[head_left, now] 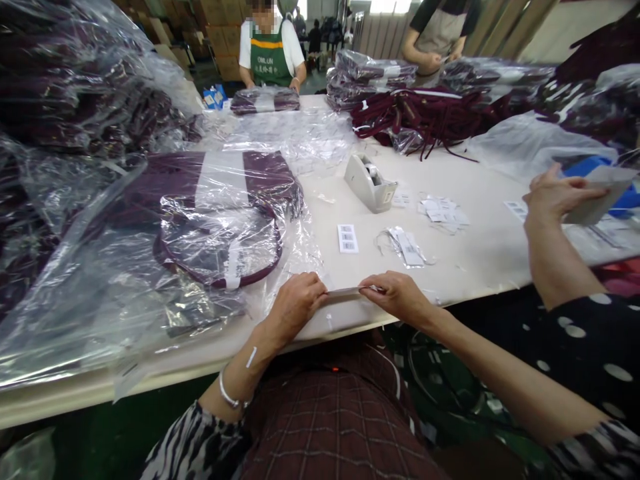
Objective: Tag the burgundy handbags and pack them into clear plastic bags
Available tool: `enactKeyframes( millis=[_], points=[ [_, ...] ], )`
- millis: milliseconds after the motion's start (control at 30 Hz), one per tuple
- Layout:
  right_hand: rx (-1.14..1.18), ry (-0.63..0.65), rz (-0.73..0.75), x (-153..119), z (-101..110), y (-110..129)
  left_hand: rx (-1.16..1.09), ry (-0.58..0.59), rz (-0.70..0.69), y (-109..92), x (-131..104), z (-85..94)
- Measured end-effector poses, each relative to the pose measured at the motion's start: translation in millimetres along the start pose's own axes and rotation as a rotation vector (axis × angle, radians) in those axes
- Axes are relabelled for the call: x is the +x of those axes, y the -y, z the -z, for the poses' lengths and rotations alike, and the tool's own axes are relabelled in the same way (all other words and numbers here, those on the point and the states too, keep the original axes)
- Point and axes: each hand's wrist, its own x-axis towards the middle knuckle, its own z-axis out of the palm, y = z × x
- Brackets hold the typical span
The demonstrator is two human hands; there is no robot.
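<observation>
Near the table's front edge, my left hand [295, 308] pinches one end of a thin, pale, flat card or paper piece [344, 292]. My right hand [400, 298] is closed on the opposite end, and the piece shows almost edge-on between them. To the left lies a dark purple bag [267, 172] inside clear plastic, its handle loop toward me with a white wrap around it. A small barcode label sheet [348, 239] rests just beyond my hands. Several white hang tags [409, 248] with strings lie to its right.
A grey tape dispenser [370, 183] stands mid-table. On the right, a neighbour's hand [555, 193] holds a grey card [595, 197]. Wrapped bags [75, 80] are piled high at left. Purple straps [425, 117] lie at the back, where two people stand.
</observation>
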Motion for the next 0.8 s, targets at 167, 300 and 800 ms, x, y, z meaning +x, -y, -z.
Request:
enactKeyframes(
  millis=[167, 300, 800],
  points=[
    [0.419, 0.044, -0.244, 8, 19, 5, -0.155, 0.015, 0.102, -10, 2, 12.1],
    [0.520, 0.100, -0.338, 24, 39, 7, -0.223, 0.004, 0.152, -16, -3, 27.9],
    [-0.360, 0.184, -0.200, 60, 12, 18, -0.063, 0.022, -0.292, -25, -7, -0.2]
  ],
)
